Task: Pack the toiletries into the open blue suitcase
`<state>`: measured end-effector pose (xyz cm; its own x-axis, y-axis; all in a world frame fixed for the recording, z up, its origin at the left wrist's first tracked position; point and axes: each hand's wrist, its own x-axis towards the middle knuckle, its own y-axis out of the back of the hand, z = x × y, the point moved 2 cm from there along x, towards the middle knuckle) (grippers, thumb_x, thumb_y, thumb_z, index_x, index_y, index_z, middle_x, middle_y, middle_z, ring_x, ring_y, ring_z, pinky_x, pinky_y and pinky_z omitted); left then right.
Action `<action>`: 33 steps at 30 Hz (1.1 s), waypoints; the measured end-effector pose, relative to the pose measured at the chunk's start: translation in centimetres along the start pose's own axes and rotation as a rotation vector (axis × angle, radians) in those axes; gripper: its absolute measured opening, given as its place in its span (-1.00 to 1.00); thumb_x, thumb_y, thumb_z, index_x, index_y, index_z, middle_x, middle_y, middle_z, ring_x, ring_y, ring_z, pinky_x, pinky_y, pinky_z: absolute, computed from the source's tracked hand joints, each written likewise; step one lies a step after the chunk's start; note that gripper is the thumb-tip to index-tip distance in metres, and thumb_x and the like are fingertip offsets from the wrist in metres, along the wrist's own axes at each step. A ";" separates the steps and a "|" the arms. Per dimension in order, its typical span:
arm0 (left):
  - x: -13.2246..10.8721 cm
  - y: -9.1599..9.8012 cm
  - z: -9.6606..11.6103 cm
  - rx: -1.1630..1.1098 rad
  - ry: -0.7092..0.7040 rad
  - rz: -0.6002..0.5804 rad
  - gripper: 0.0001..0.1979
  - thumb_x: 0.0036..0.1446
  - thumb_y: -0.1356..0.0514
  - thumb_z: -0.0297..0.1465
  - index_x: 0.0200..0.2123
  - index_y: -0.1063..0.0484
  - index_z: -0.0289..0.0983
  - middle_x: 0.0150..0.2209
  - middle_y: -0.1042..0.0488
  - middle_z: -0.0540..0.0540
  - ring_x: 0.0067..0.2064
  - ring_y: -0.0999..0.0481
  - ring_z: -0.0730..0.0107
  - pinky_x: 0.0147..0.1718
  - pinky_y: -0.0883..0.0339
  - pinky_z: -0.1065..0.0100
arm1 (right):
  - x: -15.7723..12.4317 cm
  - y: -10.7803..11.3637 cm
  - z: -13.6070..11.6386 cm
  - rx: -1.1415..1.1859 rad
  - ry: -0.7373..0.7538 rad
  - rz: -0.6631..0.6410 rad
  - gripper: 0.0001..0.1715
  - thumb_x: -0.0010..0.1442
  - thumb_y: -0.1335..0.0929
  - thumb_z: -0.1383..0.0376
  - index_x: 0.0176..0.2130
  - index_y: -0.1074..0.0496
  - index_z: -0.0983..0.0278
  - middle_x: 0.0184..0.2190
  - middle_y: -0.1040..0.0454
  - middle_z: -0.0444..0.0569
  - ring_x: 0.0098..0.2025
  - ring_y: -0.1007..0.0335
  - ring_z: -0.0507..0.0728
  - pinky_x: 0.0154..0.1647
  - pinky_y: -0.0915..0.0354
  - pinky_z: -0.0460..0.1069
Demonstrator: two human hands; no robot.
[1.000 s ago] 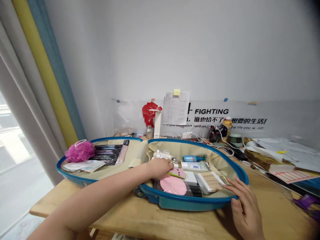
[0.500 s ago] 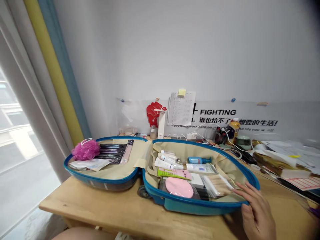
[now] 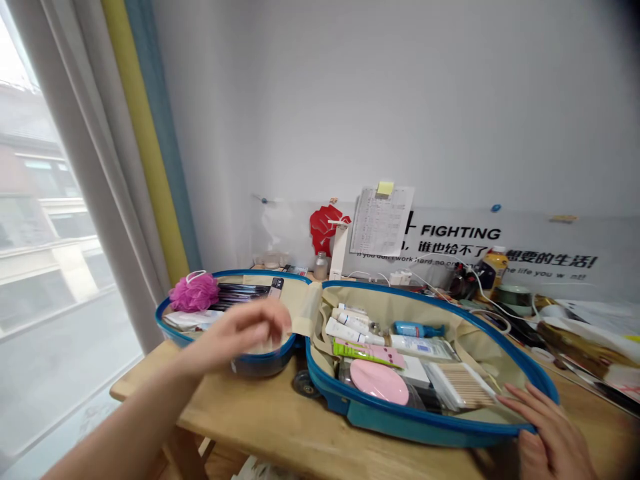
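Note:
A blue suitcase lies spread open on the wooden table. My left hand, slightly blurred, hovers over its left half with loosely curled fingers and nothing visible in them. Near it are a purple bath puff, a pack of dark slim sticks and a white packet. At the right half's near corner, my right hand holds the rim, fingers inside and thumb outside. Closest to those fingers is a bag of cotton swabs. Also inside lie a pink oval puff, a green-and-pink tube, white tubes and a blue bottle.
Behind the suitcase stand a white lamp and a small glass jar. Cables, an orange-labelled bottle, a green-lidded jar and papers crowd the right side. A curtain hangs by the window at left.
My left hand has come into view from the lower left, over the suitcase's left half. My right hand stays at the rim. The whole view has shifted, with the scene farther right.

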<state>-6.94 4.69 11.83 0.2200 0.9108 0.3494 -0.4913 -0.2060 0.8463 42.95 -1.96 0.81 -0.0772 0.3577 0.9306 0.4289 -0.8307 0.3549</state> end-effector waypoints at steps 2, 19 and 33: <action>1.8 1.4 -2.5 0.151 0.162 0.084 -0.42 0.21 0.07 -0.07 0.21 -0.21 -0.20 0.09 -0.36 -0.29 0.05 -0.42 -0.06 -0.05 -0.33 0.02 | 0.0 0.0 0.1 0.002 0.003 -0.007 -0.72 0.26 -0.18 0.22 -0.12 -0.40 0.12 -0.15 -0.51 0.13 0.09 -0.36 0.41 0.03 -0.24 0.33; 4.0 4.8 -12.3 0.543 0.686 0.067 -0.54 0.22 0.07 -0.35 0.14 -0.23 -0.40 0.05 -0.39 -0.38 -0.06 -0.51 -0.11 -0.19 -0.38 0.10 | -0.1 0.2 -0.2 -0.029 0.033 -0.022 -0.66 0.31 -0.15 0.18 -0.13 -0.41 0.24 -0.11 -0.49 0.11 0.13 -0.32 0.33 0.12 -0.20 0.27; 12.3 -11.3 21.5 0.115 -0.323 -0.221 -0.55 0.16 -0.05 -0.48 0.14 -0.22 -0.26 0.08 -0.40 -0.23 -0.01 -0.50 0.19 -0.07 -0.38 0.26 | -0.1 0.0 -0.4 0.017 0.005 0.007 -0.66 0.31 -0.15 0.17 -0.13 -0.42 0.21 -0.12 -0.49 0.07 0.11 -0.32 0.29 0.11 -0.19 0.25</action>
<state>19.44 10.57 15.19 0.5724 0.7820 0.2465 -0.3089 -0.0729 0.9483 42.63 -2.16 0.75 -0.0790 0.3497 0.9335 0.4444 -0.8259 0.3470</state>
